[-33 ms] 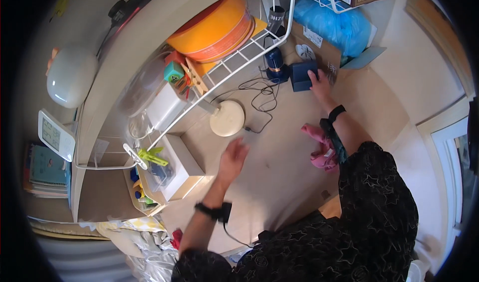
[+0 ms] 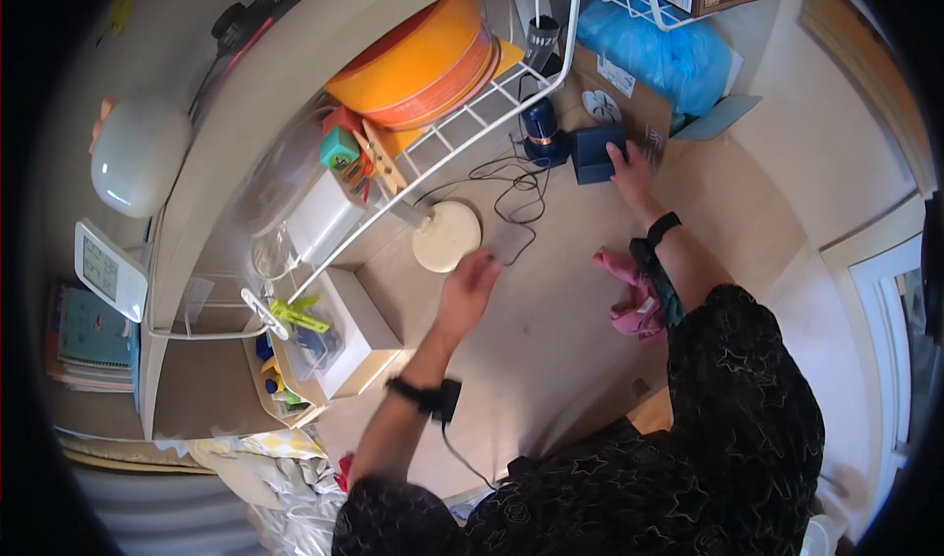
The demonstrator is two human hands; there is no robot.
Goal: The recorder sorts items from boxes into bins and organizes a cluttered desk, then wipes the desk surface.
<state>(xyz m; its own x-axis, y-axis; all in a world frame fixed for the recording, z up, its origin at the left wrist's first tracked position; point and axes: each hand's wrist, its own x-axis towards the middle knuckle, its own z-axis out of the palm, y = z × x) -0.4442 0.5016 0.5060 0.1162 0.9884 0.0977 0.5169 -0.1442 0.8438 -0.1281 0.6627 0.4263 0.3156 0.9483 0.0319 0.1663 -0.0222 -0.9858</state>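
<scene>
My right hand (image 2: 632,168) grips the right edge of a dark blue box (image 2: 593,155), with the thumb across its front. The fingers behind it are hidden. Directly left of the box stands a dark blue device with a rounded top and a copper band (image 2: 542,131). A thin black cable (image 2: 526,210) lies in loops on the table below it. My left hand (image 2: 468,289) is at the cable's loose end, fingertips closed around the plug, which they cover. Beside those fingertips is the round cream lamp base (image 2: 447,236).
A white wire shelf (image 2: 462,138) hangs over the table with an orange round container (image 2: 418,64). Behind the blue box stands a cardboard box (image 2: 644,114), below a blue plastic bag (image 2: 664,55). Pink cloth (image 2: 637,300) lies near my right forearm; a white bin (image 2: 359,330) stands at left.
My left hand has moved up and to the right, onto the cable's plug end. The right hand stays on the dark blue box.
</scene>
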